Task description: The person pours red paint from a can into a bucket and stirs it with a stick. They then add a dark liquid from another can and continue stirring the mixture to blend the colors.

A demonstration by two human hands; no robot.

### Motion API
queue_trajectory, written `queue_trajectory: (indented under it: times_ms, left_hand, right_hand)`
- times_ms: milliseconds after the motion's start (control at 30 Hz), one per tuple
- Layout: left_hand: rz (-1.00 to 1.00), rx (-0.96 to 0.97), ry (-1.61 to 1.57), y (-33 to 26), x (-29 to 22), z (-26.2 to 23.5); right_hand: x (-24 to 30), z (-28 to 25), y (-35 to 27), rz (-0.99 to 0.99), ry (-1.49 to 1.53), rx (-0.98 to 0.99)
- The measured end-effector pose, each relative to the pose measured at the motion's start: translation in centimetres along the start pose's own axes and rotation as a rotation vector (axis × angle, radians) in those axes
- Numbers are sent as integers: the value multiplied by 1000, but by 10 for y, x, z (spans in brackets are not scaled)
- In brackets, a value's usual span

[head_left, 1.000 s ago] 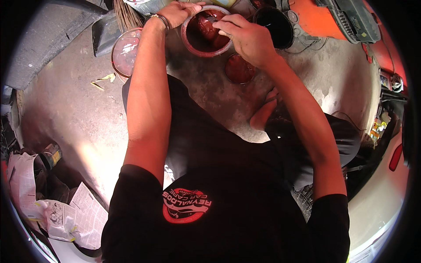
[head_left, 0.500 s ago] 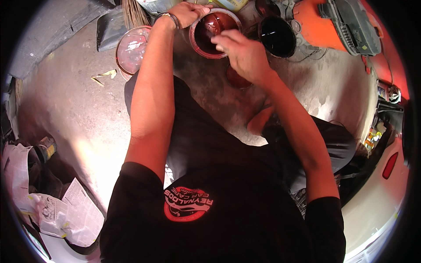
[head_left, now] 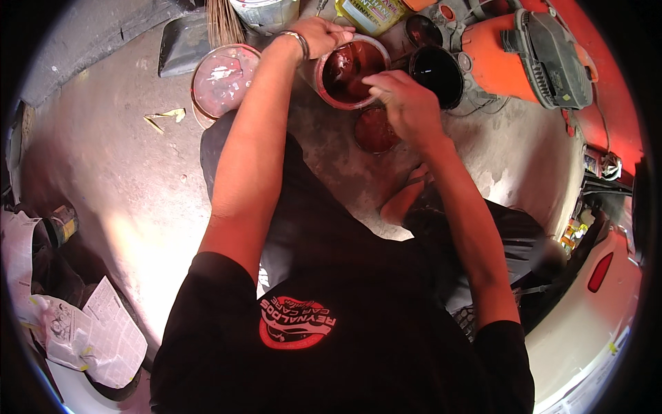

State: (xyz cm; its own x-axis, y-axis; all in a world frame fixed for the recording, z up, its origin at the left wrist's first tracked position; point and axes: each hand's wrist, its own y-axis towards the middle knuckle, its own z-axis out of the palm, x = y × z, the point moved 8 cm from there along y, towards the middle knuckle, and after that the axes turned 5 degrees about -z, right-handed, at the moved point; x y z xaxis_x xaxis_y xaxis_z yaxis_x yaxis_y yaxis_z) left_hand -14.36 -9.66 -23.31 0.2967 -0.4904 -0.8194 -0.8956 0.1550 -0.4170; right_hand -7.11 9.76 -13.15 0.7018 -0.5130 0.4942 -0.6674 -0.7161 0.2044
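A round can of glossy dark-red paint stands on the floor in front of me. My left hand grips its far-left rim. Over the can's near-right edge is my right hand, its fingers closed and slightly blurred; whatever they pinch, I cannot make out. A smaller red-stained round container sits just this side of the can. To the right is a can with a black inside. A wide round lid or tub with pinkish paint residue lies left of my left forearm.
Behind the can are a yellow container and a white bucket. A straw broom and dustpan lie far left. An orange-and-grey machine lies right. Newspaper is lower left, a pale car bumper lower right.
The view has shifted, so the cans appear lower and further right. My right hand has moved slightly over the can; my left hand keeps hold of the rim.
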Motion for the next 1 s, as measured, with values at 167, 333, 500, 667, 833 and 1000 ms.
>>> queue_trajectory:
  times_ms: [167, 333, 500, 667, 833, 1000]
  left_hand:
    - [10, -89, 203, -3, -14, 4]
    - [-108, -142, 160, -11, -17, -3]
    - [-87, -161, 197, -11, -15, -2]
    - [-57, -177, 221, -11, -17, -2]
    - [-84, -153, 190, -8, -15, -3]
    - [-54, -168, 215, -11, -18, -5]
  right_hand:
    - [-33, -10, -11, 116, 126, -198]
    - [-54, 0, -34, 343, 267, -202]
    - [-50, 6, -37, 391, 352, -190]
    - [-41, 4, -33, 432, 341, -126]
    - [-58, 6, -39, 487, 351, -188]
    - [-58, 8, -41, 481, 351, -269]
